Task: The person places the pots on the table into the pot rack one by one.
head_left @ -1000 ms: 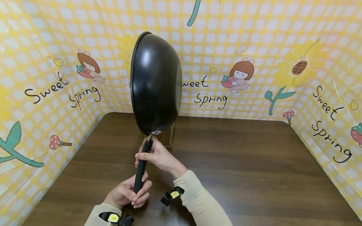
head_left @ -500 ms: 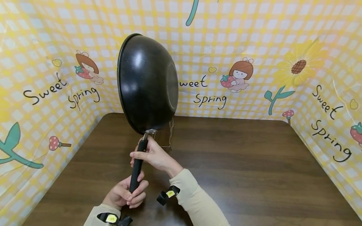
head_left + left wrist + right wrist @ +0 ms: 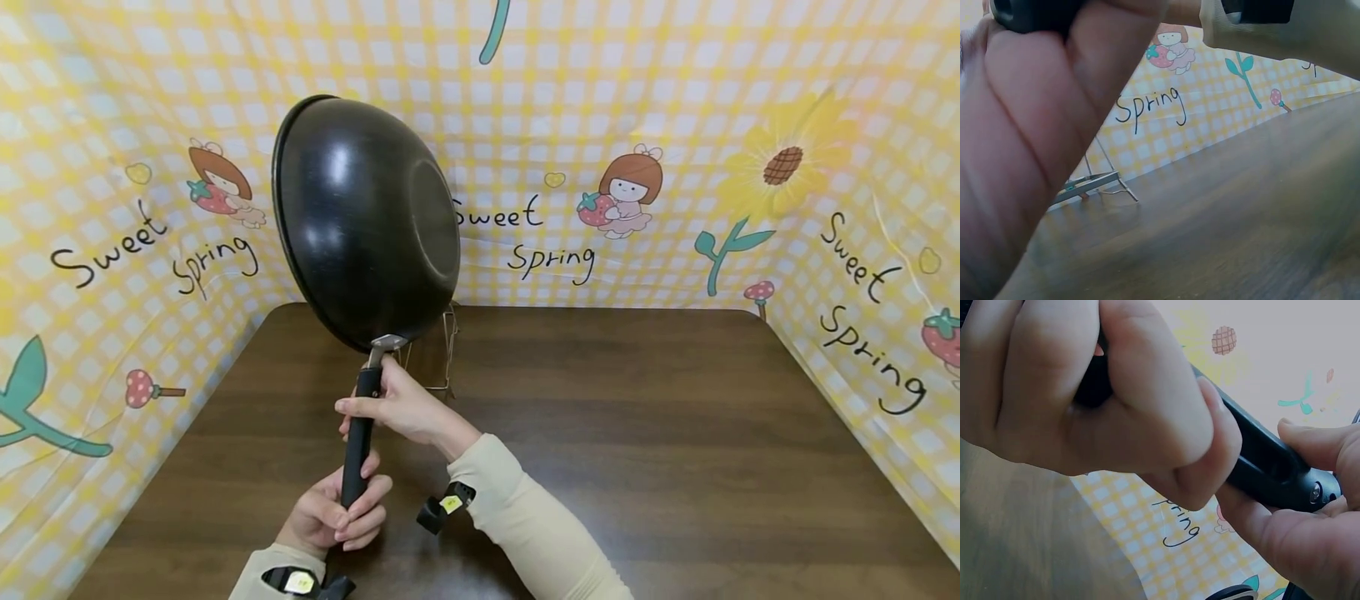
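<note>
A deep black wok (image 3: 360,225) is held up on its side above the table, its flat base turned partly toward me in the head view. Its long black handle (image 3: 357,458) points down. My left hand (image 3: 337,510) grips the handle's lower end, with fingers curled round it. Higher up, just under the metal bracket (image 3: 387,342), my right hand (image 3: 405,408) holds the handle, thumb across the front. Both hands show on the handle (image 3: 1266,456) in the right wrist view. The left wrist view has the left palm (image 3: 1029,112) close up beneath the handle's end (image 3: 1035,12). The wok's inside is hidden.
Behind the wok a thin wire rack (image 3: 448,350) stands on the dark wooden table (image 3: 637,433), partly covered by wok and hand. The rack's foot (image 3: 1094,182) shows in the left wrist view. A yellow checked cloth (image 3: 517,125) walls the table's back and sides.
The wok has moved left and turned, so more of its base faces me and it leans further left. Both hands have shifted slightly left with the handle, keeping their grip.
</note>
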Demonstrator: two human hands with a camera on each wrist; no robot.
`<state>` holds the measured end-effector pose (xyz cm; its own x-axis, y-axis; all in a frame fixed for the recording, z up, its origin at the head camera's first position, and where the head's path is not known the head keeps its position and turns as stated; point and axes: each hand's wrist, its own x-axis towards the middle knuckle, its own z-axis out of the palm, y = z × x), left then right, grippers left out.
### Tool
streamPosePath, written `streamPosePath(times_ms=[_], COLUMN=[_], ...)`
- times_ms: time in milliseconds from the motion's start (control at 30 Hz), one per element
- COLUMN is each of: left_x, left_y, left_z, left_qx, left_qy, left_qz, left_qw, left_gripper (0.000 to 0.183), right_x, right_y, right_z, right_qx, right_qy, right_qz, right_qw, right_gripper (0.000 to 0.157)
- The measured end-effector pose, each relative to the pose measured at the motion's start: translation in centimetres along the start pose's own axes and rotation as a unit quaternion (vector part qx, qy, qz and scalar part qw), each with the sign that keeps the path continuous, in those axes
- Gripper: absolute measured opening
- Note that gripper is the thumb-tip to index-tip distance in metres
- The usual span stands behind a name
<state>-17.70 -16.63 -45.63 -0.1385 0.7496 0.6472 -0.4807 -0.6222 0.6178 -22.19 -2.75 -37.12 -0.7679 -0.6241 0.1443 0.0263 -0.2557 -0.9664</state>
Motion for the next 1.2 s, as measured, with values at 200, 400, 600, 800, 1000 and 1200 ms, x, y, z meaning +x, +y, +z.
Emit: streamPosePath(times_ms=[200,400,600,800,1000,1200], left_x=[0.4,0.2,0.0,-0.4,-1.1,-1.8], left_y=[-0.3,-0.4,-0.5,-0.7,-0.9,-1.2], left_z=[0.0,0.0,-0.2,-0.5,-0.7,-1.1], left_qx=[-0.01,-0.002,0.008,0.006,0.008,0.019], left_qy=[-0.005,0.005,0.012,0.018,0.039,0.061], left_qz=[0.009,0.009,-0.001,-0.007,-0.026,-0.047], left_qw=[0.9999,0.9999,0.9999,0.9998,0.9988,0.9968], left_gripper=[0.037,0.038,0.037,0.037,0.037,0.037], right_x=[-0.1,-0.1,-0.3,-0.2,-0.1,-0.6], right_y=[-0.4,-0.5,0.2,0.9,1.9,2.6], right_z=[0.0,-0.2,-0.6,-0.9,-1.5,-1.8], right_qx=[-0.005,-0.004,0.009,0.025,0.031,0.044], right_qy=[0.0,-0.007,0.004,0.01,0.008,0.018], right_qz=[0.012,0.016,0.024,0.031,0.037,0.041], right_qw=[1.0,1.0,1.0,0.999,0.999,0.998], right_gripper=[0.025,0.024,0.026,0.026,0.022,0.022])
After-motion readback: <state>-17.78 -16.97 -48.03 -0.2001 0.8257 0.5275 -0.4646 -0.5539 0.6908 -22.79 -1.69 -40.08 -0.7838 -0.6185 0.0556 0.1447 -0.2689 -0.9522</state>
